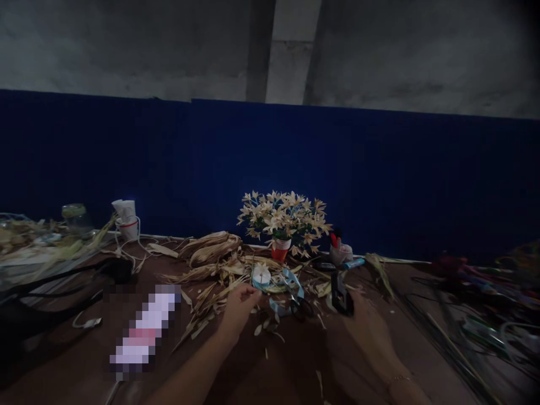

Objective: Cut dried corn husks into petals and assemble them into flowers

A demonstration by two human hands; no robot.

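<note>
Pale flower (262,271): probably light, fragile; best held from beneath. Left hand (242,301): fingers together, just beside it. Right hand (363,315), at black object (341,295): cannot tell fingers' state.

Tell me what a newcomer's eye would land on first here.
Probably the pale flowers in the red-and-white pot, near the centre, before the deep blue panel. Next, likely the bright pixelated patch, left of the left hand. Then the black object in the right hand, nearer the viewer than the pot.
</note>
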